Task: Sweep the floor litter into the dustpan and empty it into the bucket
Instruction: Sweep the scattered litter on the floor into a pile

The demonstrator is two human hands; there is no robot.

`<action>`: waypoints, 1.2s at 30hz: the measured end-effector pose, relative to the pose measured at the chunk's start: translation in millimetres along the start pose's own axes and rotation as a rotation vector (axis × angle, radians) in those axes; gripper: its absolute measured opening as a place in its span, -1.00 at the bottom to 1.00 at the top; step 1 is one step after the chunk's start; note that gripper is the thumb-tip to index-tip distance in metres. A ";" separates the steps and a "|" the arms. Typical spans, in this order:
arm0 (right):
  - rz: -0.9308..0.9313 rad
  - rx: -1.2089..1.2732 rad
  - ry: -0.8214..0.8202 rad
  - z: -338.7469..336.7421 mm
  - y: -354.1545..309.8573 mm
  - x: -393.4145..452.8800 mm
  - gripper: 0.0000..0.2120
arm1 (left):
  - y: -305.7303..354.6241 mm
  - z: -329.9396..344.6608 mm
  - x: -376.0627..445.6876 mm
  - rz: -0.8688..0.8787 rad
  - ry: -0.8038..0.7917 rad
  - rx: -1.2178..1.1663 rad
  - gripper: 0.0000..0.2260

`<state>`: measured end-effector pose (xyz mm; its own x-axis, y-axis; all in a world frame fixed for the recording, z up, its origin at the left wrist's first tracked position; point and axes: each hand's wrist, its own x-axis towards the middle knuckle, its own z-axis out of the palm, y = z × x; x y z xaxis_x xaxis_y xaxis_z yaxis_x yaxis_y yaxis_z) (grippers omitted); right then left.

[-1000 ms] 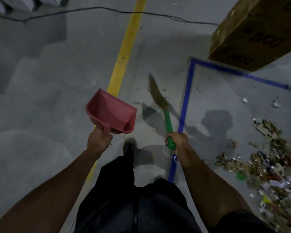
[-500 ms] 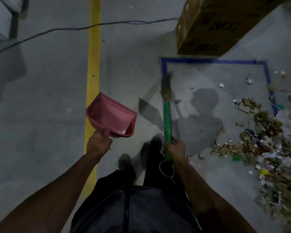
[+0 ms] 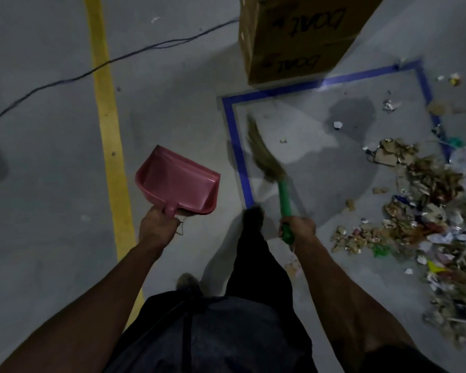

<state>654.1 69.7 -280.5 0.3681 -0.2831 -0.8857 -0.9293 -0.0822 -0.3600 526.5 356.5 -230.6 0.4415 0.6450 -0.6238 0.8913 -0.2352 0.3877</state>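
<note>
Left hand [image 3: 159, 224] grips the pink dustpan [image 3: 178, 181] by its stub handle — light, stiff plastic. Right hand [image 3: 297, 227] grips the broom [image 3: 269, 162] — probably soft-bristled — left of the litter [image 3: 428, 211].

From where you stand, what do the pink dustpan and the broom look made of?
The dustpan looks like moulded plastic: smooth, slightly glossy pink. The broom has a smooth green handle, probably plastic, and a tan head of dried grass or straw-like fibres, though blur hides detail.
</note>
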 end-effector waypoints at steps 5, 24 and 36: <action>0.054 0.121 0.070 -53.1 -82.2 46.8 -0.91 | 91.5 27.3 14.3 0.005 -0.024 0.030 -0.78; -0.055 0.097 -0.067 -77.5 -166.7 43.0 -0.66 | 325.0 80.2 65.0 0.321 -0.172 0.159 -0.55; 0.176 0.161 0.295 -148.3 -254.9 132.6 -0.84 | 464.1 142.3 149.7 0.493 -0.372 0.470 -0.78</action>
<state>935.5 -88.5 -262.6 0.1576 -0.5445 -0.8238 -0.9524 0.1368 -0.2726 1021.0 240.4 -240.6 0.7303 0.1184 -0.6728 0.4962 -0.7688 0.4033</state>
